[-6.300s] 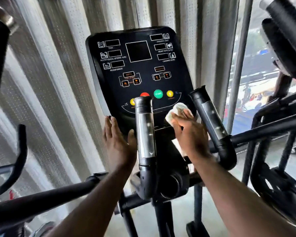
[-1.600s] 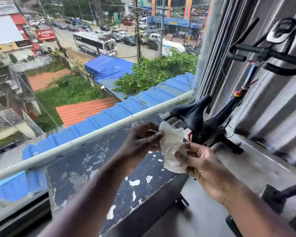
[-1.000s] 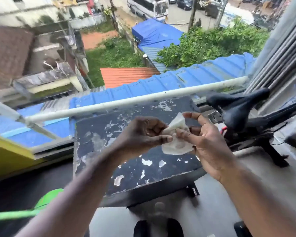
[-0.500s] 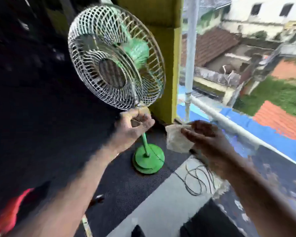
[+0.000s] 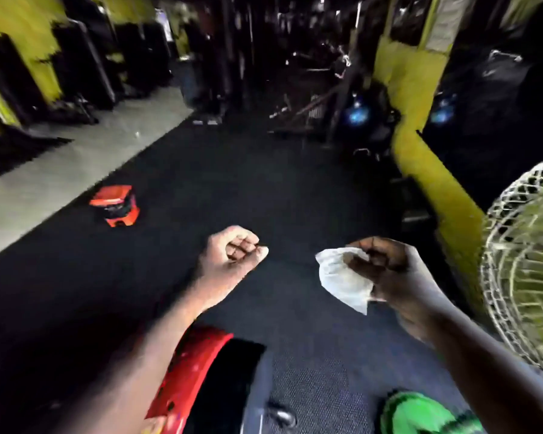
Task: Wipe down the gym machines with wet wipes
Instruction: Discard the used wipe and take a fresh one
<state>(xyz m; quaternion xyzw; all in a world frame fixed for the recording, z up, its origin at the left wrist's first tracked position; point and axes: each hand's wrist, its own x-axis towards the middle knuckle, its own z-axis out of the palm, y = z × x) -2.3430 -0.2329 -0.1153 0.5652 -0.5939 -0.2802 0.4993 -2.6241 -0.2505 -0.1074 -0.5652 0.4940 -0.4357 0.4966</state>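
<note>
The wet wipe (image 5: 342, 278) is pinched at one edge by the curled fingers of the right hand (image 5: 392, 277), most of it hanging loose in the air over the dark floor mat (image 5: 264, 183). The left hand (image 5: 232, 258) is closed in a fist; nothing is seen in it. With so slight a hold, the wipe could be dropped and dirtied, or caught on the fan grille (image 5: 524, 261) near the right hand. The red box (image 5: 115, 208) could be stumbled over in the dim, blurred room.
</note>
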